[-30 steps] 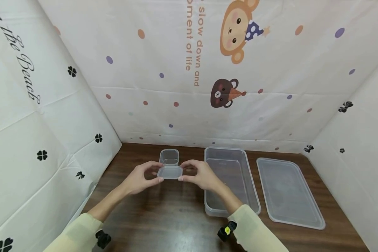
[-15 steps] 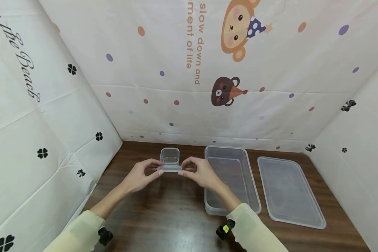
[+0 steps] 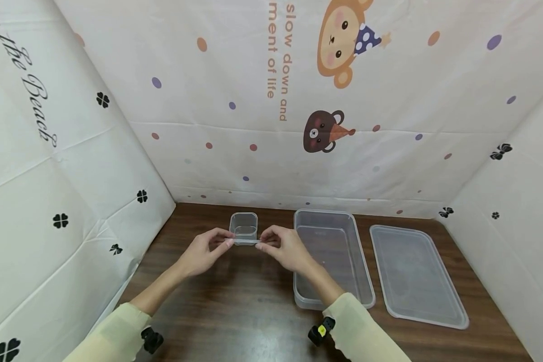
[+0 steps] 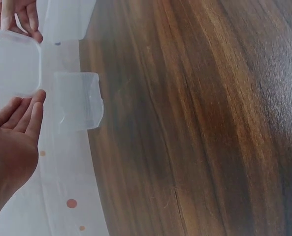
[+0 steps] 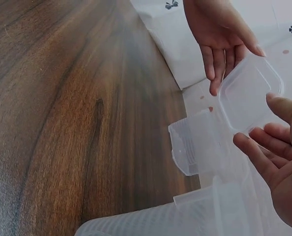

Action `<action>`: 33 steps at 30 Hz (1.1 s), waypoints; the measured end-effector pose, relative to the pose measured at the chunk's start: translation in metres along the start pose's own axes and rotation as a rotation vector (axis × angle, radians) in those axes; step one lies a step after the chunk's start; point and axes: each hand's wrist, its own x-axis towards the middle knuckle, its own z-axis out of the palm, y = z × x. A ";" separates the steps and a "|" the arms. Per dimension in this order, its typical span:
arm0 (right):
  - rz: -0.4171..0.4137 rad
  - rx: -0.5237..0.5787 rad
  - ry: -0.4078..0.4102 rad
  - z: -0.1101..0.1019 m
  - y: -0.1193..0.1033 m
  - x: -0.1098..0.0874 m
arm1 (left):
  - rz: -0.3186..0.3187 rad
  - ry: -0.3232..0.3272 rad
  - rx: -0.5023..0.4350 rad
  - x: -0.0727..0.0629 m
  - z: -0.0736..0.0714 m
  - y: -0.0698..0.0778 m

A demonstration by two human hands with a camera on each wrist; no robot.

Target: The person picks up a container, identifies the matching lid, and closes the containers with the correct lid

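Note:
A small clear plastic lid [image 3: 245, 241] is held between both hands and shows edge-on in the head view. My left hand [image 3: 202, 254] pinches its left end between thumb and fingers, and my right hand [image 3: 288, 249] pinches the right end. In the right wrist view the lid [image 5: 249, 93] shows its rounded square face and raised rim. Just beyond it, a small clear container [image 3: 243, 219] stands open-topped on the table. The lid overlaps its near wall in the head view, while both wrist views show the lid above and apart from the container [image 4: 78, 101].
A large clear plastic box [image 3: 364, 261], without its cover, stands right of the hands, with my right forearm crossing its near left side. Its flat lid [image 3: 421, 276] lies farther right on the brown wooden table [image 3: 235, 311]. Printed white cloth [image 3: 199, 166] walls the back and sides.
The small lid has tilted from showing its face to edge-on in the head view, its near edge rising. Both hands turned with it and keep their grip. The containers stay put.

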 end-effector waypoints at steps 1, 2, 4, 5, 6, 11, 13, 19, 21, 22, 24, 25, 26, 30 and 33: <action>-0.002 -0.016 0.004 0.001 0.000 0.000 | -0.003 0.006 0.002 0.000 0.000 0.000; -0.004 -0.034 0.006 0.001 0.000 0.000 | -0.009 0.012 0.003 0.000 0.001 0.000; -0.010 -0.067 0.010 0.003 -0.001 0.000 | -0.017 0.023 0.002 0.000 0.001 0.000; -0.013 -0.078 0.011 0.003 -0.001 0.001 | -0.022 0.029 0.000 0.000 0.000 0.000; -0.014 -0.082 0.014 0.004 -0.001 0.001 | -0.026 0.035 -0.004 0.000 0.000 0.000; -0.017 -0.095 0.027 0.005 -0.002 0.002 | -0.039 0.054 -0.040 0.000 -0.001 0.003; -0.018 -0.103 0.033 0.005 -0.003 0.003 | -0.041 0.053 -0.047 0.000 -0.001 0.005; -0.050 -0.139 0.054 0.004 -0.004 0.003 | -0.047 0.037 -0.065 0.000 -0.001 0.004; -0.062 -0.145 0.063 0.004 -0.003 0.003 | -0.050 0.030 -0.085 0.000 -0.001 0.003; -0.061 -0.147 0.066 0.004 -0.003 0.003 | -0.052 0.027 -0.097 0.000 -0.001 0.003; -0.065 -0.149 0.073 0.004 -0.003 0.003 | -0.047 0.019 -0.111 0.000 0.000 0.002; -0.065 -0.148 0.075 0.004 -0.003 0.003 | -0.042 0.015 -0.112 0.000 0.000 0.002; -0.062 -0.150 0.076 0.004 -0.004 0.003 | -0.037 0.013 -0.116 -0.001 0.000 0.002; -0.070 -0.157 0.081 0.005 -0.003 0.002 | -0.018 0.020 -0.111 -0.001 0.002 0.003; -0.085 -0.162 0.086 0.006 -0.002 0.002 | -0.009 0.033 -0.118 -0.001 0.003 0.002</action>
